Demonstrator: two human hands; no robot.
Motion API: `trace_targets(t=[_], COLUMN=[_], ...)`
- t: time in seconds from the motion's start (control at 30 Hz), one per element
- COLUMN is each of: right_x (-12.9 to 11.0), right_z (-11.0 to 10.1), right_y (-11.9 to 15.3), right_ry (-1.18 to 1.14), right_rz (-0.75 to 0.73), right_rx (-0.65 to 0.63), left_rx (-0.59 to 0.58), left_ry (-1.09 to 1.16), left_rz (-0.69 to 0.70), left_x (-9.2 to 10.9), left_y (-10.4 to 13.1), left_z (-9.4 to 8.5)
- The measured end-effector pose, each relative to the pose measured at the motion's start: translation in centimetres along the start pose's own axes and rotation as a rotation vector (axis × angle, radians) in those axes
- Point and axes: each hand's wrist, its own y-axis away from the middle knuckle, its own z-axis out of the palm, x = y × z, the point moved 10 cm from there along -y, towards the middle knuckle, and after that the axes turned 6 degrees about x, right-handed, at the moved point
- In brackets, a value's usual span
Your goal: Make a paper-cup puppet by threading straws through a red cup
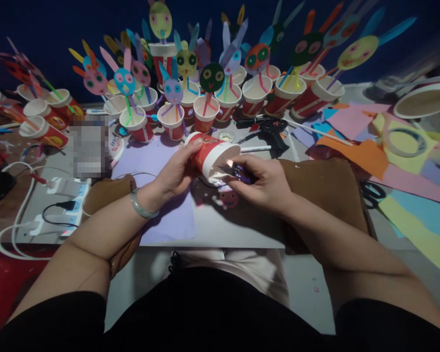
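Note:
My left hand is wrapped round a red-and-white paper cup, which lies tilted above the table with its white end toward my right hand. In my right hand is a small pointed tool with a dark tip and a purplish handle. Its tip is at the cup's white end; whether it has pierced the paper cannot be made out. Under the hands lie a sheet of lilac paper and a small pink smiling face cutout, partly in shadow.
Several paper cups with rabbit-faced straw figures stand in rows behind. A black glue gun lies beyond my right hand. At right are coloured paper sheets, a tape roll and black scissor handles. A power strip with cables is at left.

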Motion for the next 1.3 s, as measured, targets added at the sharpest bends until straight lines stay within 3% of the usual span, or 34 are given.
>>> trace_targets(t=[0.2,0.67,1.07,1.3], right_x=[0.1,2.1,2.1,1.8], right_z=[1.1,2.4,3.6,2.6], right_y=[0.0,0.3,0.5,0.1], right_ry=[-0.063,0.189,0.494,0.433], right_rz=[-0.028,0.091,0.042,0.011], right_rx=[-0.043,-0.073,-0.262,-0.17], left_rx=[0.01,0.008,-0.01,0.016], left_ry=[-0.009,-0.014,-0.045,-0.023], left_rz=[-0.049,0.023,0.029,0.055], left_x=[-0.8,-0.6,-0.6,0.2], left_y=[0.3,0.9,0.9,0.3], left_z=[-0.2,0.3,0.1,-0.5])
